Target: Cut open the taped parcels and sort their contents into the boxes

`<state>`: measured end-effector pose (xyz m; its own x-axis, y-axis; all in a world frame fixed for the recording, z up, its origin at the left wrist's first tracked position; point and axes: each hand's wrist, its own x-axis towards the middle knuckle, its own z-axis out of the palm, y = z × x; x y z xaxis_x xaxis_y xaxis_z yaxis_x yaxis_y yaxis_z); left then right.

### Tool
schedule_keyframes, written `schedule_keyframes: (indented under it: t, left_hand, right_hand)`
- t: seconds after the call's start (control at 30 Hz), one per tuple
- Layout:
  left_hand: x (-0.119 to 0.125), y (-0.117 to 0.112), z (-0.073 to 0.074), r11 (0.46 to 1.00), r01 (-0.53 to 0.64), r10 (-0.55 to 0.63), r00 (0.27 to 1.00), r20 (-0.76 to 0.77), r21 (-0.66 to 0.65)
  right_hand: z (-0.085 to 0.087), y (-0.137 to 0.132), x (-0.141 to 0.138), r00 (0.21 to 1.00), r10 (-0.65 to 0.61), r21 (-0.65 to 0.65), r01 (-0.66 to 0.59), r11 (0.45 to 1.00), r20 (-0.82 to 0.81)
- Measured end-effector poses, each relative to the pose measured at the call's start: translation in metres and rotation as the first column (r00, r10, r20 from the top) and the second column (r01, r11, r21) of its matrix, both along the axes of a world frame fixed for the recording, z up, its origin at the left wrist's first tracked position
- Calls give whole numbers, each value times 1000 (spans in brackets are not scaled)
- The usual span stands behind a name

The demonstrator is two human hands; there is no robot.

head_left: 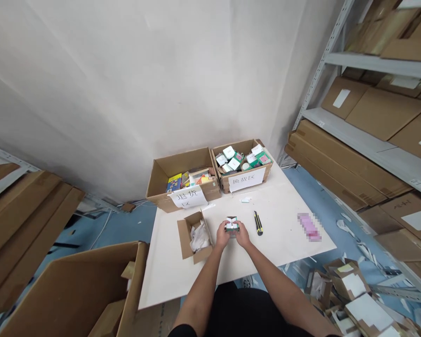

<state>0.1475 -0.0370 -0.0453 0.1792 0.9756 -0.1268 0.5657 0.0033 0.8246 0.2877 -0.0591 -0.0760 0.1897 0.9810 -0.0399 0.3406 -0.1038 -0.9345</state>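
Observation:
Between both hands, over the front half of the white table [280, 201], is a small white-and-green box [232, 224]. My left hand [222, 235] grips its left side and my right hand [243, 235] its right side. White flaps seem to show on its upper face; fine detail is too small to make out. To the left of my left hand stands an opened cardboard box [186, 238] with crumpled white wrapping [199, 238] inside. A black-and-yellow utility knife [258, 223] lies to the right of my right hand.
Behind stand two labelled cartons: the left carton [157, 182] holds mixed packages, the right carton [226, 185] several small white-and-green boxes. A blurred pink item [309, 227] lies at the table's right. A large carton [73, 281] stands front left; discarded boxes [354, 285] litter the floor right.

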Motion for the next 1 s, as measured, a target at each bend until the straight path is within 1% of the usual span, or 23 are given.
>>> schedule_keyframes:
  t: [0.07, 0.13, 0.17, 0.23, 0.33, 0.4, 0.47, 0.53, 0.6, 0.7, 0.77, 0.87, 0.93, 1.0]
  left_hand:
    - [-1, 9, 5, 998, -57, 57, 998, 27, 5]
    - [-4, 20, 15, 998, -58, 56, 997, 54, 20]
    - [-6, 27, 23, 999, -41, 39, 997, 68, 33]
    - [-10, 41, 42, 998, -2, -5, 993, 114, 69]
    - [-14, 66, 81, 983, 7, -46, 975, 216, 181]
    - [-16, 85, 112, 961, -8, -75, 956, 285, 278]
    - [-16, 105, 144, 943, -3, -111, 940, 324, 332]
    - [-14, 125, 175, 925, 4, -135, 938, 318, 381]
    - [-8, 144, 203, 906, 9, -147, 944, 297, 422]
    - [6, 173, 235, 882, -7, -144, 948, 283, 472]
    - [20, 193, 250, 859, -18, -144, 951, 274, 512]
    - [44, 224, 267, 823, -45, -147, 946, 288, 566]
    - [61, 245, 276, 810, -64, -140, 945, 297, 583]
    - [75, 263, 283, 809, -52, -136, 952, 273, 585]
  right_hand:
    - [4, 7, -4, 1000, -4, 21, 4, 1000, 7]
    - [15, 17, -5, 1000, -2, 60, 1, 998, 18]
    - [24, 23, -5, 1000, -6, 79, 4, 997, 29]
    - [48, 37, -2, 998, -22, 116, 15, 993, 61]
    - [96, 62, 1, 994, -12, 190, -9, 982, 112]
    - [131, 81, 3, 991, 10, 232, -42, 972, 136]
    - [165, 100, 7, 990, 17, 255, -53, 966, 142]
    - [196, 119, 11, 985, 20, 269, -66, 961, 170]
    - [224, 139, 18, 979, 11, 291, -71, 954, 202]
    - [259, 168, 34, 968, -2, 337, -86, 938, 252]
    - [277, 190, 46, 960, -11, 376, -99, 921, 280]
    - [297, 225, 68, 959, -10, 458, -126, 880, 284]
    - [304, 250, 82, 961, 8, 500, -152, 853, 277]
    - [307, 272, 96, 960, 11, 493, -153, 856, 278]
